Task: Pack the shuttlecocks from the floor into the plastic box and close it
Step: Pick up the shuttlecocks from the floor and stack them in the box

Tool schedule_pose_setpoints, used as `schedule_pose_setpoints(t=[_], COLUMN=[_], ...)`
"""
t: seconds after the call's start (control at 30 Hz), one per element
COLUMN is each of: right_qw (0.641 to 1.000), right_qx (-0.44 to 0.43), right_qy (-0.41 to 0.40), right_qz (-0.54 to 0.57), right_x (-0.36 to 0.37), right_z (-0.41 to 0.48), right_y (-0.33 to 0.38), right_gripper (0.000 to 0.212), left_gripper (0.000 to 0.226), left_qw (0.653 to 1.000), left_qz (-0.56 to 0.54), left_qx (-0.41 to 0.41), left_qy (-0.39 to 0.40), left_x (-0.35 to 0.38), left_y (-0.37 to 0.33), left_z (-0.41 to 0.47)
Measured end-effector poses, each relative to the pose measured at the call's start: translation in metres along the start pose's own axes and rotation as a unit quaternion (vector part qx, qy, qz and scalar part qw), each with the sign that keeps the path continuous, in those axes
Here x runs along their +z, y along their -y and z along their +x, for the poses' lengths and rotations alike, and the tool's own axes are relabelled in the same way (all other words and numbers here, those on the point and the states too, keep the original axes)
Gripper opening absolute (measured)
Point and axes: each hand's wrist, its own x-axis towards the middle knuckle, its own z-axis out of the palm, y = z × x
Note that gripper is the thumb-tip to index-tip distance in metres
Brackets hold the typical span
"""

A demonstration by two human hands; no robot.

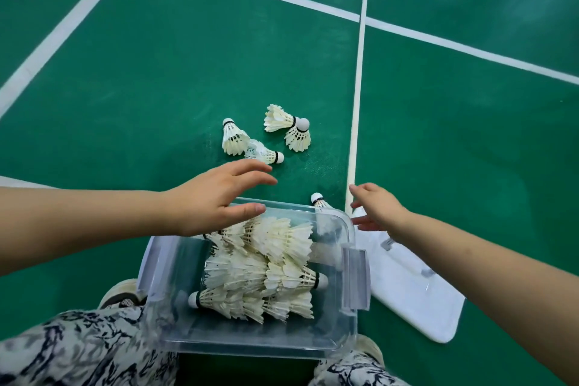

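Observation:
A clear plastic box (pixel 344 338) stands open on the green floor between my feet, holding several white feather shuttlecocks (pixel 266 263). Beyond it, several more shuttlecocks lie on the floor: a pair (pixel 235 141) on the left, a pair (pixel 293 125) on the right, and one (pixel 318 199) just behind the box's far rim. My left hand (pixel 213 194) hovers over the box's far left corner, fingers spread and empty. My right hand (pixel 376 208) reaches past the box's far right corner, fingers apart, holding nothing. The white lid (pixel 410 294) lies flat to the right of the box.
White court lines (pixel 355 122) cross the green floor; one runs straight ahead just right of the loose shuttlecocks. My patterned trouser legs (pixel 78 348) and shoes (pixel 120 291) flank the box at the bottom.

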Motion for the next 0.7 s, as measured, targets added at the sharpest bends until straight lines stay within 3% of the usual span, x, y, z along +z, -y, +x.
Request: schedule_pose_setpoints(t=[0.1,0.33,0.6,0.7], right_qw=[0.994,0.975,0.960,0.972], right_qx=[0.042,0.042,0.035,0.008], right_qy=[0.046,0.084,0.078,0.065], right_qz=[0.093,0.202,0.268,0.227], right_x=[0.010,0.024,0.030,0.033], right_z=[0.015,0.033,0.056,0.062], right_y=[-0.013,-0.015,0.005,0.018], right_gripper=[0.047,0.052,0.045,0.050], left_gripper=[0.082,0.077,0.078,0.083], left_qw=[1.000,1.000,1.000,1.000], left_qz=[-0.003,0.003,0.009,0.013], left_qx=[0.001,0.005,-0.004,-0.018], left_qy=[-0.001,0.005,-0.007,-0.011], left_x=[0.001,0.005,0.002,0.000], left_y=[-0.001,0.008,0.025,0.036], left_z=[0.004,0.005,0.009,0.013])
